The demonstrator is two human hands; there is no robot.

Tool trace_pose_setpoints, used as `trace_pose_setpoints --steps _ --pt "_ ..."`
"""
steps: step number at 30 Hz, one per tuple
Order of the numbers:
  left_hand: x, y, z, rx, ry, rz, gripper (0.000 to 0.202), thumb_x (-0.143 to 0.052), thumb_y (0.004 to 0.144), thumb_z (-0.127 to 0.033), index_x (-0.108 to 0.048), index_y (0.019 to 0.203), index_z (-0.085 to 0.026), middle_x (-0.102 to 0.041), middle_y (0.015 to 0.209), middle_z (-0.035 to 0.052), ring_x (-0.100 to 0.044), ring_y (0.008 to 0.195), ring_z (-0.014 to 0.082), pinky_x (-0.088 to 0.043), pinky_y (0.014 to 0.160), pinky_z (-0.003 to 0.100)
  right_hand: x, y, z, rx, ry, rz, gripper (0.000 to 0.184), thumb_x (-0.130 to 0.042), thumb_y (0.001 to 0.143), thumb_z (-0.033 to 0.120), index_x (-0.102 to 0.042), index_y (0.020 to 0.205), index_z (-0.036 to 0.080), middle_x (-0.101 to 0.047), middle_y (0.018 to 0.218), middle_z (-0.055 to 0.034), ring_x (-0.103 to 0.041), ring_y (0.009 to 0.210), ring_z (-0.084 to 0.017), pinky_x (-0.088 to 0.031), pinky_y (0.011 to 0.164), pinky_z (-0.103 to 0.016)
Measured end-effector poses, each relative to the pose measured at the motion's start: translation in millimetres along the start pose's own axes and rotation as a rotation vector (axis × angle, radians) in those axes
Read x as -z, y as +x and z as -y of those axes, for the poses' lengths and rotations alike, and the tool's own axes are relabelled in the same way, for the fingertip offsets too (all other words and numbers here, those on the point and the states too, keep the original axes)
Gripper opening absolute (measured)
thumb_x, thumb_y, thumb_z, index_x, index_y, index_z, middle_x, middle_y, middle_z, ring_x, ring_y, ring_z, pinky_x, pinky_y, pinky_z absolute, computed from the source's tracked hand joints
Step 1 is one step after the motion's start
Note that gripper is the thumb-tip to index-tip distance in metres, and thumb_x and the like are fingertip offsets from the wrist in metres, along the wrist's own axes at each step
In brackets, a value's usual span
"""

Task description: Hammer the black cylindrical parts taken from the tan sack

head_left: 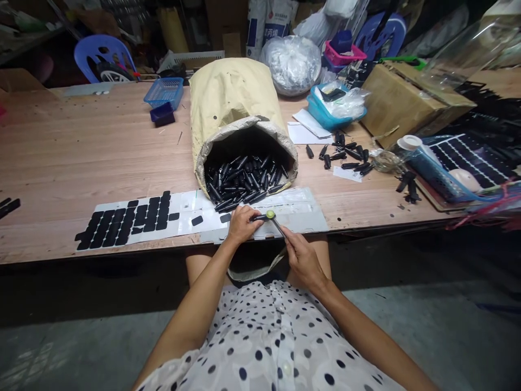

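Wood-topped table (122, 146), tan sack (236, 87) lying mouth toward the near side, black parts (244, 176) inside, right hand (303, 255) gripping a green-headed tool (278, 225), left hand (243, 222) pinching a small black piece (259, 218), piece between the hands, apparently touching the tool's head.

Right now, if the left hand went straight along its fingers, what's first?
The left hand would likely meet the green tool end, just beyond the black piece it holds; depth unclear.

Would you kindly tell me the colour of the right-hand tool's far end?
The tool's far end is yellowish green, as the head view shows.
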State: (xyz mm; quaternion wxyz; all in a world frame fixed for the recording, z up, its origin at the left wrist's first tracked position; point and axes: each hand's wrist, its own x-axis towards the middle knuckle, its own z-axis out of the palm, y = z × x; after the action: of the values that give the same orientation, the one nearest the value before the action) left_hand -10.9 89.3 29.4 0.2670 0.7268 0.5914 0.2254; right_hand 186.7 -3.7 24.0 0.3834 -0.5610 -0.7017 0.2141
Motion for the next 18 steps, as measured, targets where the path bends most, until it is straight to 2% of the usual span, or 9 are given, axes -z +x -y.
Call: trace_pose_setpoints --steps 6,12,15,18 --pt "-0.3 0.6 1.1 -0.022 -0.013 -0.007 0.017 -0.073 0.08 -0.026 -0.077 0.097 -0.028 -0.071 0.097 0.0014 -0.055 0.099 0.0232 -0.044 0.093 0.038 -3.1 4.7 6.4 0.021 0.015 -0.011 0.043 -0.038 0.102 0.027 -0.06 0.138 0.026 -0.072 0.115 -0.008 -0.067 0.108 -0.019 -0.057 0.095 -0.033" --pt "-1.6 0.1 0.8 -0.008 -0.01 0.005 0.016 -0.071 0.081 -0.025 -0.076 0.096 -0.028 -0.07 0.097 0.0021 -0.056 0.099 0.0234 -0.044 0.091 0.038 -14.0 3.4 4.1 0.033 0.008 0.021 0.042 -0.038 0.101 0.028 -0.061 0.136 0.027 -0.073 0.111 -0.0071 -0.068 0.102 -0.019 -0.057 0.091 -0.033" --pt "-3.6 -0.1 0.6 -0.019 -0.004 -0.006 0.016 -0.072 0.08 -0.025 -0.076 0.095 -0.028 -0.07 0.096 0.0016 -0.055 0.099 0.0235 -0.044 0.092 0.038 -4.7 10.0 -0.5 0.011 -0.051 -0.054 0.041 -0.038 0.101 0.03 -0.064 0.132 0.026 -0.072 0.113 -0.0079 -0.066 0.105 -0.02 -0.055 0.091 -0.034" --pt "-4.8 -0.6 -1.0 -0.035 0.013 -0.017 0.015 -0.074 0.078 -0.027 -0.074 0.093 -0.027 -0.069 0.097 0.0016 -0.055 0.1 0.0237 -0.044 0.092 0.038 13.9 26.2 -13.0 -0.098 -0.248 -0.153 0.038 -0.042 0.099 0.032 -0.068 0.125 0.025 -0.071 0.107 -0.0089 -0.065 0.096 -0.022 -0.052 0.083 -0.034"
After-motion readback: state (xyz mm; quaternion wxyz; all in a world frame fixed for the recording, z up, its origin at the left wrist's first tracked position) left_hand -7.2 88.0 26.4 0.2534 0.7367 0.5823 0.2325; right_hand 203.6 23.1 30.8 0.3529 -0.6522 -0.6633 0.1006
